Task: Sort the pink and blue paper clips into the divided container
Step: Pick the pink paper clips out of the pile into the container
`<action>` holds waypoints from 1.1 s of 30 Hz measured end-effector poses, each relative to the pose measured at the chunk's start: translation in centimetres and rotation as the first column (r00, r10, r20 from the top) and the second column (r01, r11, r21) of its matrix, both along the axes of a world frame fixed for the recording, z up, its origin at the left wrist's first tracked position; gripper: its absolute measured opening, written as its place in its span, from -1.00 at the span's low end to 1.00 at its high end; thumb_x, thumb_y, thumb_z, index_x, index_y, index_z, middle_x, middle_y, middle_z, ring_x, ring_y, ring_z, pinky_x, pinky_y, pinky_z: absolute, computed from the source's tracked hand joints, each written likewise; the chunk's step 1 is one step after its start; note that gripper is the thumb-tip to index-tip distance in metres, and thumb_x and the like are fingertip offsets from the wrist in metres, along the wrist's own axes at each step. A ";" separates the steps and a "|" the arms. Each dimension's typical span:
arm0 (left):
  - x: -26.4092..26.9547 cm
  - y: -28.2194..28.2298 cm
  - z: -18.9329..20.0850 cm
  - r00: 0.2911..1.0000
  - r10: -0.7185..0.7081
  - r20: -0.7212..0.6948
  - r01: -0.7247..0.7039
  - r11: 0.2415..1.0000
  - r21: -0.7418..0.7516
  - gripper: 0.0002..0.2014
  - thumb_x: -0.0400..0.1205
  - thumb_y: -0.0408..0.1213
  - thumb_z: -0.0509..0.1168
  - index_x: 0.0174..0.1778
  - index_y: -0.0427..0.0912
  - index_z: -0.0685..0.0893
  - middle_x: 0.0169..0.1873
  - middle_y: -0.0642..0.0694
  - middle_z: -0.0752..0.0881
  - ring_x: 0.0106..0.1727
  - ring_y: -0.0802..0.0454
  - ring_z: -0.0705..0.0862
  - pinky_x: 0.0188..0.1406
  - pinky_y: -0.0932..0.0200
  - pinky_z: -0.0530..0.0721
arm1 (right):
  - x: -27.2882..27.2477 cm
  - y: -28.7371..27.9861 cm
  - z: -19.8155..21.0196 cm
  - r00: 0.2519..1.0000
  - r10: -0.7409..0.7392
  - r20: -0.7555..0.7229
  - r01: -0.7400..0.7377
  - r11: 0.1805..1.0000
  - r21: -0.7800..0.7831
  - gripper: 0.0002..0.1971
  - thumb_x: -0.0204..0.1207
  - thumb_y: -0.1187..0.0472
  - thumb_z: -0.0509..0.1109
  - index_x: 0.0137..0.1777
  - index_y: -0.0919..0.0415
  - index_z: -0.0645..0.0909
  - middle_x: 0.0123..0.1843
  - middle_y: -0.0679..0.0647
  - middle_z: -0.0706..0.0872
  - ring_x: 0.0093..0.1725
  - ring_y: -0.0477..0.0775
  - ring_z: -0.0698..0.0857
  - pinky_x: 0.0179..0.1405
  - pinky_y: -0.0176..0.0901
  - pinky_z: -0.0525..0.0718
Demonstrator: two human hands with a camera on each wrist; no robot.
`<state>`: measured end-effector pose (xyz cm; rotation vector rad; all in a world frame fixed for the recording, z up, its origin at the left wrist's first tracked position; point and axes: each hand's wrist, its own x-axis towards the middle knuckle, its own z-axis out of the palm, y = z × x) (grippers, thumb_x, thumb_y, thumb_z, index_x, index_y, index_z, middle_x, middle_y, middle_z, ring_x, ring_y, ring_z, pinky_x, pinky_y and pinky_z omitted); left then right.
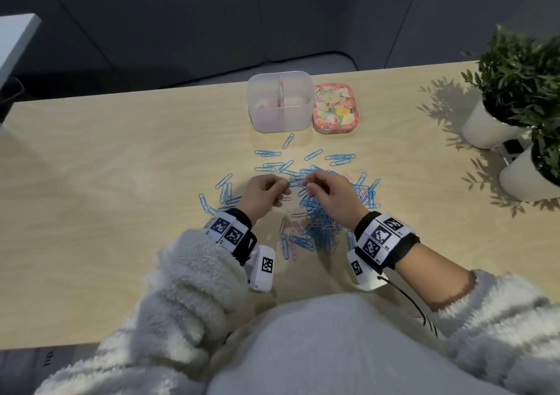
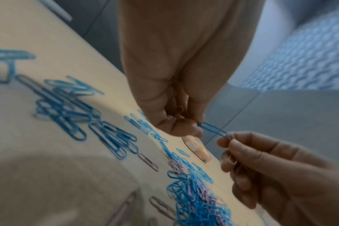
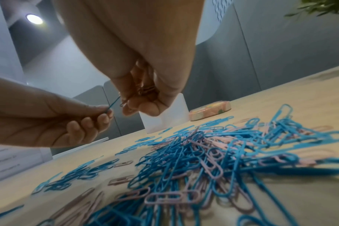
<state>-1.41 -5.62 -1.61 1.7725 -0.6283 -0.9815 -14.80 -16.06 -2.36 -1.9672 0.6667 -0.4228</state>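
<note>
1. Two hands of yours meet above the wooden table: your left hand pinches a thin blue wire paper clip.
2. Your right hand grips a bunch of pink paper clips over the mixed clip pile, well short of the translucent divided plastic container.

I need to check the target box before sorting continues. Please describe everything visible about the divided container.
The divided container is a translucent, frosted, plastic-looking box with rounded corners and no lid on it. It stands upright near the far edge of the wooden table, beyond the scattered clips. An inner wall divides it, and a pinkish strip runs along the top of one divider. Pale pink contents show in the far part. The floral tin sits right beside it on the right; neither hand touches it.
</note>
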 end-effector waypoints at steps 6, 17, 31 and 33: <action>0.0 0.2 0.0 0.989 0.076 -0.128 -0.080 0.996 -0.025 -0.71 0.68 -0.21 0.19 -0.35 -0.18 0.61 -0.47 -0.02 0.59 -0.64 0.29 0.48 -0.60 0.47 0.50 | -0.3 0.3 0.0 0.994 0.099 -0.047 -0.094 0.990 0.106 -0.83 0.59 0.40 0.22 -0.03 0.36 0.65 -0.34 0.00 0.64 -0.42 -0.28 0.56 -0.34 -0.55 0.49; -0.4 0.0 0.8 0.954 -0.252 0.160 0.244 0.967 0.068 -0.68 0.72 -0.27 0.10 -0.38 -0.14 0.50 -0.48 -0.05 0.51 -0.60 0.30 0.50 -0.55 0.48 0.54 | 0.5 0.3 1.1 0.983 0.139 -0.123 -0.121 0.982 0.143 -0.86 0.59 0.34 0.25 -0.12 0.31 0.63 -0.41 -0.02 0.58 -0.50 -0.28 0.54 -0.38 -0.44 0.49; -1.3 1.5 -0.1 0.842 -0.273 0.466 0.225 0.962 0.156 -0.83 0.52 -0.24 0.41 -0.20 -0.31 0.73 -0.36 -0.11 0.68 -0.39 0.09 0.53 -0.30 0.20 0.50 | 0.5 1.2 0.7 0.977 0.114 -0.180 -0.091 0.987 0.133 -0.78 0.57 0.31 0.26 -0.15 0.39 0.72 -0.38 0.12 0.72 -0.51 -0.30 0.60 -0.38 -0.44 0.54; -1.2 1.8 0.0 0.794 -0.339 0.504 0.259 0.940 0.223 -0.87 0.54 -0.31 0.37 -0.14 -0.32 0.74 -0.32 -0.14 0.71 -0.38 0.12 0.53 -0.31 0.26 0.45 | 0.4 1.6 0.6 0.968 0.121 -0.219 -0.106 0.991 0.079 -0.77 0.57 0.27 0.28 -0.17 0.37 0.72 -0.38 0.10 0.73 -0.42 -0.18 0.64 -0.28 -0.27 0.58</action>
